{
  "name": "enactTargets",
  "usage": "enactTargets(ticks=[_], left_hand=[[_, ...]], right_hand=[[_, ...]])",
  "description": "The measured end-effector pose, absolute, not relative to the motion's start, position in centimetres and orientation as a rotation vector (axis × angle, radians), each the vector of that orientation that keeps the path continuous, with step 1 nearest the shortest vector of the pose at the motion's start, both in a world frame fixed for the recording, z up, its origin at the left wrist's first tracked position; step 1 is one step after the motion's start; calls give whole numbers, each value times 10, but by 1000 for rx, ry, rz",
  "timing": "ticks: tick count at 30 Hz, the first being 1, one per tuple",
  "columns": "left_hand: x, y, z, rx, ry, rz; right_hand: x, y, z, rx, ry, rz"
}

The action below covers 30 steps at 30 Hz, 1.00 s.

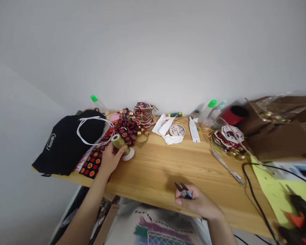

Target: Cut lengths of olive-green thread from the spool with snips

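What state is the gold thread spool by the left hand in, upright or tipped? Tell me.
Tipped. The gold thread spool leans over on the wooden table, its white flange end down, with the left hand touching it.

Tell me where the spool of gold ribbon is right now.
The spool of gold ribbon lies tipped on the wooden table, left of centre in the head view, under the fingertips of the left hand and beside the red-dotted black fabric.
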<state>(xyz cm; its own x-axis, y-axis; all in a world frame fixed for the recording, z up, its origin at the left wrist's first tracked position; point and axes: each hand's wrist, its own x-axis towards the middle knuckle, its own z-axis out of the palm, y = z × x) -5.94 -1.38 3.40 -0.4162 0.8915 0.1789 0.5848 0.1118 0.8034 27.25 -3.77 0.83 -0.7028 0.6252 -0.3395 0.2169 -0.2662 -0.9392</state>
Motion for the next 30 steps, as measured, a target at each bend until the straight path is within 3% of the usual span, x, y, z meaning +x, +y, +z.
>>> enactTargets(ticks=[14,18,22,26,30], left_hand=[[-81,-24,59,1827,2171,906],[-79,-42,89,1888,2390,1205],[-36,-61,111,1813,2100,1737],[25,-43,104,1624,1617,1228],[62,1,65,1489,1290,906]], right_hand=[[272,-36,9,-1029,-1645,2094],[267,-40,9,-1100,-1613,2066],[252,-39,22,-1253,-1497,1908],[236,-19,50,-1337,-1345,1710],[233,13,64,-1292,-1426,1600]])
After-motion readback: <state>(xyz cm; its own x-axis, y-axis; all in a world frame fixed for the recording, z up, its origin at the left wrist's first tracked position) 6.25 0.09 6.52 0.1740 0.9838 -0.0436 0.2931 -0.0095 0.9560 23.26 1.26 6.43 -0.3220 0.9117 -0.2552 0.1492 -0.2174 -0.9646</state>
